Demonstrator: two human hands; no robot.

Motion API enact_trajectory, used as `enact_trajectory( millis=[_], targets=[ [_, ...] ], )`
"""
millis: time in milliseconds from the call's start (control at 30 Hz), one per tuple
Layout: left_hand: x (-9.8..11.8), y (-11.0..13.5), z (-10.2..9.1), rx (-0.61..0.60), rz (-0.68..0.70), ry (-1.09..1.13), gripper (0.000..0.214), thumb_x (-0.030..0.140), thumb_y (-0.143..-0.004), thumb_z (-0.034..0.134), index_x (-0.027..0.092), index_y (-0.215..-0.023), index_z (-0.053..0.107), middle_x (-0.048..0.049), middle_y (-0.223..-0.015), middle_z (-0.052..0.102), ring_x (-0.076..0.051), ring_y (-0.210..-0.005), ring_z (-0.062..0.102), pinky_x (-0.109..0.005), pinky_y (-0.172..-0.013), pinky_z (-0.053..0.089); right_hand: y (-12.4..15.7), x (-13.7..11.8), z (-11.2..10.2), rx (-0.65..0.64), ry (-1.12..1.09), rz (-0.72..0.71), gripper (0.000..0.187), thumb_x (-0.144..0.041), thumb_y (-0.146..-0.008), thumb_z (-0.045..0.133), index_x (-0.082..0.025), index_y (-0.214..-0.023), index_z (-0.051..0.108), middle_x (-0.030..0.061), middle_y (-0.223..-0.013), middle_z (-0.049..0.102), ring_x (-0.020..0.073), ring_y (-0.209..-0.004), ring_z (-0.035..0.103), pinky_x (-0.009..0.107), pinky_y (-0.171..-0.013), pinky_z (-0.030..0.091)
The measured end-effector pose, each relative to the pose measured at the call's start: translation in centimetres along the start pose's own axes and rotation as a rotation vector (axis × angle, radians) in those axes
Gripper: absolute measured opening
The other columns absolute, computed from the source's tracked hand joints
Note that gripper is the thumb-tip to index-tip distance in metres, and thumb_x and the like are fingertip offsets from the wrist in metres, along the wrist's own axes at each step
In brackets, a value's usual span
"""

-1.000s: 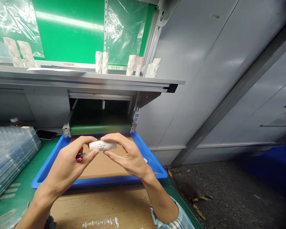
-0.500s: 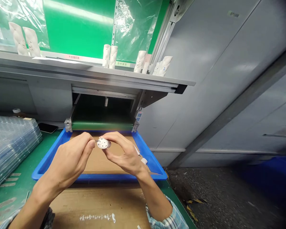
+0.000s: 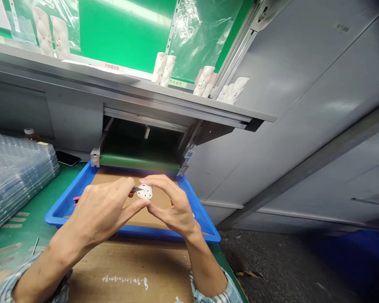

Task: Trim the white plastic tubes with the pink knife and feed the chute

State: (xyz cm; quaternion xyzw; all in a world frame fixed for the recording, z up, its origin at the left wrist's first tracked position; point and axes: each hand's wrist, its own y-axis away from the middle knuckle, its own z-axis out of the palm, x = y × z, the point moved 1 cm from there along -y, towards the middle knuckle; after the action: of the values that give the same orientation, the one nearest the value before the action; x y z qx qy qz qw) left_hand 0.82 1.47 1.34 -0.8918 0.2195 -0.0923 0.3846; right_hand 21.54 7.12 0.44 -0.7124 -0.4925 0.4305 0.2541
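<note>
My right hand is closed around a white cylindrical part, its round end with several small dark holes turned towards me. Fingers above and thumb below pinch its sides. In my left hand is a utility knife; its dark pointed blade lies against or just over the part's end face. The far end of a pink handle shows behind the wrist, while the rest is hidden by the hand. My left thumb reaches to the lower edge of the part. Both hands are above a blue tray lined with cardboard.
A green conveyor belt ends at the tray's back, with a small white part on it. Clear plastic trays are stacked left, beside a phone. White twisted tubes stand on the shelf overhead. Cardboard lies in front.
The knife blade has come over the part's end face from its left edge. My left hand has moved right, its thumb now at the part. The view has tilted and shifted.
</note>
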Motion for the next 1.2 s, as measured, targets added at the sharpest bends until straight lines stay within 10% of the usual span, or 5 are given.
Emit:
enact_trajectory(
  millis=[1200],
  targets=[
    [-0.02,-0.1,0.05,-0.013,0.049,0.087,0.051,0.054,-0.119,0.03,0.023,-0.088,0.056,0.0029,-0.069,0.068,-0.015,-0.054,0.062,-0.032,-0.053,0.032,0.15,-0.65,-0.35,0.089,0.111,-0.04,0.039,-0.012,-0.099,0.078,-0.028,-0.134,0.069,0.0088,-0.125,0.072,0.0225,-0.116,0.074,0.038,-0.102,0.066]
  ],
)
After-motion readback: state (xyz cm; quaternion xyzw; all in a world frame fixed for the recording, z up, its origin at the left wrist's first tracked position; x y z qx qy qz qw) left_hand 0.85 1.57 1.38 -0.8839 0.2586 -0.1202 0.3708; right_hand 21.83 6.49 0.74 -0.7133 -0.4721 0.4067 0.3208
